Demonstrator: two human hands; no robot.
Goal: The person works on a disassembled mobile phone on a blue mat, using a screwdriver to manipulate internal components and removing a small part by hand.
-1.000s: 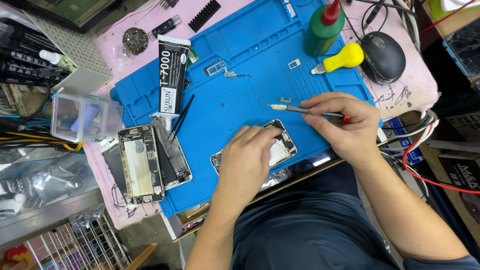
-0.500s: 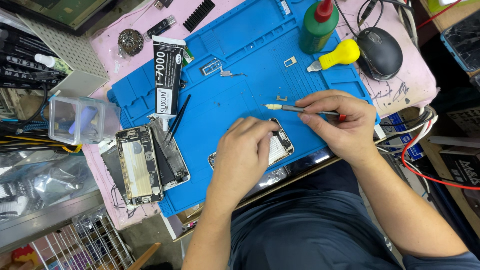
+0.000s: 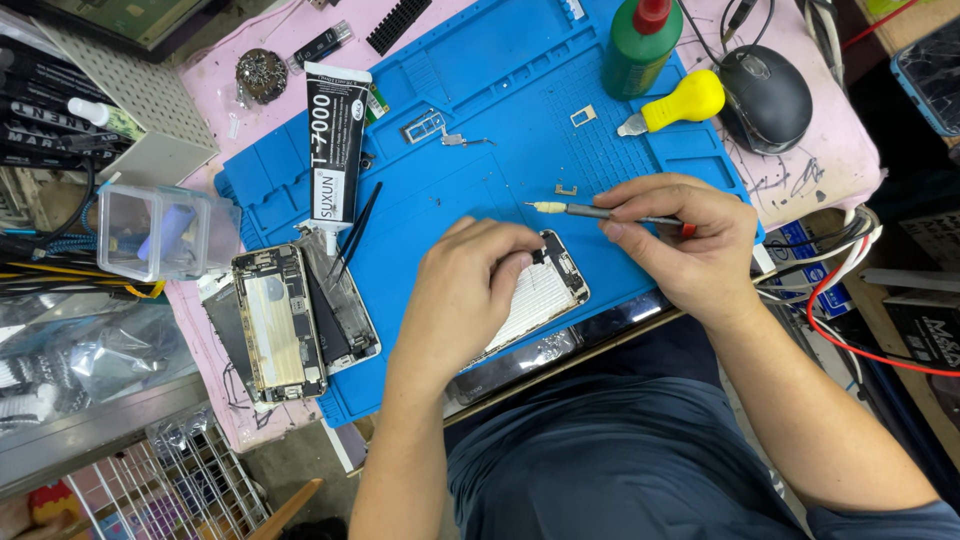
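On blue mat (image 3: pixel 480 120), left hand (image 3: pixel 465 290) grips phone (image 3: pixel 545 290); right hand (image 3: pixel 680 240) pinches slim screwdriver (image 3: pixel 590 211).

The bench (image 3: pixel 850 150) has a pink top, and a blue work mat (image 3: pixel 480 190) covers most of its middle. Just right of the mat lies a black mouse (image 3: pixel 767 83); beyond the mat's far left corner sits a round wire ball (image 3: pixel 261 74), and at its left edge a clear plastic box (image 3: pixel 160 232).
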